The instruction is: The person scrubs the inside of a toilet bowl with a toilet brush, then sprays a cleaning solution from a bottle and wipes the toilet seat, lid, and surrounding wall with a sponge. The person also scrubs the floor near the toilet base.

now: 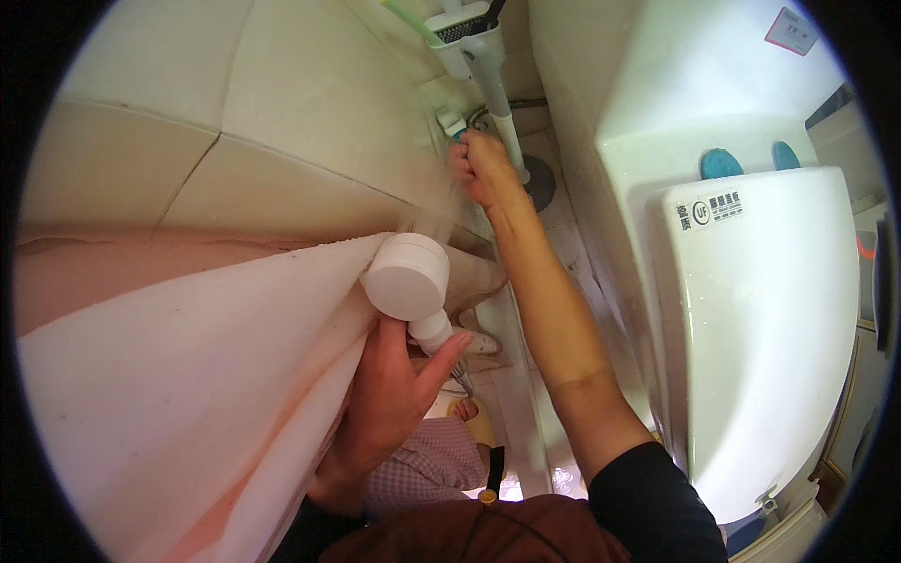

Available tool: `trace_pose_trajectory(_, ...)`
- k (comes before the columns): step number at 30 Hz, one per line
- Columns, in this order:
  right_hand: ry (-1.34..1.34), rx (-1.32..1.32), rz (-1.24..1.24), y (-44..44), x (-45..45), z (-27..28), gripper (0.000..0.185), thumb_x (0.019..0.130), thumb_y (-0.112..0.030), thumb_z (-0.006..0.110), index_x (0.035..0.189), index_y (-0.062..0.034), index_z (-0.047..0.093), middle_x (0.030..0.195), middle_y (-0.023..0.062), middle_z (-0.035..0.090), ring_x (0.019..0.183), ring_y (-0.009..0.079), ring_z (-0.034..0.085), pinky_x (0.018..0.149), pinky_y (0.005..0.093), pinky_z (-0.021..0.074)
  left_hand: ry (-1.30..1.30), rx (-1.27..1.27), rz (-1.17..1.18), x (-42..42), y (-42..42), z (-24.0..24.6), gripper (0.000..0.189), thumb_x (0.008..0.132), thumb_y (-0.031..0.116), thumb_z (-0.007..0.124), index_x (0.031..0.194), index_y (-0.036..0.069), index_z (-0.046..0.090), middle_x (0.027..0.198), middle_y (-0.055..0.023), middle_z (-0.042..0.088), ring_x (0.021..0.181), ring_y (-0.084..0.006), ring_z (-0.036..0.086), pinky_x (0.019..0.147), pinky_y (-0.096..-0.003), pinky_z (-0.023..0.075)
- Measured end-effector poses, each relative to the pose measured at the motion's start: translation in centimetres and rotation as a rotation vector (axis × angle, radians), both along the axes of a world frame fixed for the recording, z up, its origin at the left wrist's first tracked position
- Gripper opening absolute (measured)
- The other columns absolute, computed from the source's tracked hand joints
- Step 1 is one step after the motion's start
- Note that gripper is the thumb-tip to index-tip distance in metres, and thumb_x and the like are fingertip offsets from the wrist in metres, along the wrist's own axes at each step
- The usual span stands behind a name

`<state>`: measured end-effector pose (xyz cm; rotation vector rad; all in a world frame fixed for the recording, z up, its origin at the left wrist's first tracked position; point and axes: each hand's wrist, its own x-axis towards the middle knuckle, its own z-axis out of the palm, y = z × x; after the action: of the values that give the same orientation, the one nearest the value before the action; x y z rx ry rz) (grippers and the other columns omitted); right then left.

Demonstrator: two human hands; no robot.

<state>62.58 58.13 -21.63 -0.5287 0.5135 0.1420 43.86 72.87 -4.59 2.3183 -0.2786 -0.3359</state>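
Note:
My left hand (405,394) grips the handle of a white shower head (408,278), and water sprays from it toward the tiled wall. A pale shower curtain (197,380) hangs beside that hand at the left. Farther off, my right hand (479,165) is closed around the blue handle of a white-headed brush (450,121), low by the wall's foot. Just right of this hand a grey and white pole (508,130) stands over a round dark drain or base (540,183). What the brush head touches is hard to tell through the spray.
A white toilet (760,317) with its lid down fills the right side. At the top, a white caddy (464,35) holds a green-handled tool and a black one. A raised stone sill (517,394) runs along the tiled floor. Tiled wall (295,105) rises at the left.

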Motion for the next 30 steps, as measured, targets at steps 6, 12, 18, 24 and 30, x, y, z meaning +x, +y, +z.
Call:
trace_pose_trajectory(6,-0.061,-0.397,-0.382,0.7,2.2,-2.3,0.035,0.096,-0.014,0.042,0.131,-0.0102,0.046,0.073,0.0049,0.050,0.057,0.0192,0.049,0.052,0.0351,0.0392,-0.025,0.080,-0.030,0.4,-0.6,0.2,0.057,0.085,0.020,0.076,0.127,-0.006,0.047,0.113,-0.0246,0.059,0.102,-0.0363,0.060,0.090,-0.0425,0.0473)
trace_pose_trajectory(12,-0.210,-1.366,-0.180,2.2,1.1,-2.4,0.043,0.094,-0.015,0.046,0.136,-0.0066,0.045,0.090,0.0267,0.065,0.083,0.0419,0.065,0.077,0.0491,0.0494,0.038,0.023,0.007,0.5,-0.6,0.1,0.059,0.085,0.020,0.076,0.128,-0.005,0.046,0.117,-0.0256,0.058,0.106,-0.0382,0.058,0.093,-0.0437,0.0455)
trace_pose_trajectory(18,-0.165,-1.488,0.156,0.6,-2.1,-0.4,0.052,0.096,-0.019,0.046,0.145,-0.0099,0.034,0.087,0.0298,0.065,0.083,0.0488,0.063,0.076,0.0548,0.0476,-0.011,0.035,-0.008,0.3,-0.6,0.2,0.058,0.084,0.021,0.077,0.127,-0.005,0.048,0.115,-0.0250,0.058,0.103,-0.0373,0.059,0.087,-0.0427,0.0481)
trace_pose_trajectory(24,-0.127,-1.381,-0.093,1.2,-1.6,-0.4,0.049,0.098,-0.022,0.044,0.144,-0.0094,0.037,0.087,0.0295,0.066,0.083,0.0493,0.062,0.075,0.0556,0.0464,0.009,0.019,0.027,-0.2,0.1,0.1,0.057,0.084,0.024,0.077,0.124,-0.005,0.050,0.111,-0.0235,0.060,0.101,-0.0362,0.060,0.087,-0.0426,0.0482)
trace_pose_trajectory(30,-0.173,-1.398,0.002,1.5,-1.4,1.3,0.047,0.099,-0.025,0.043,0.142,-0.0077,0.040,0.092,0.0299,0.066,0.087,0.0494,0.062,0.080,0.0551,0.0461,-0.069,0.033,0.003,0.3,0.6,0.1,0.056,0.084,0.024,0.078,0.123,-0.004,0.051,0.110,-0.0223,0.060,0.100,-0.0361,0.060,0.088,-0.0414,0.0478)
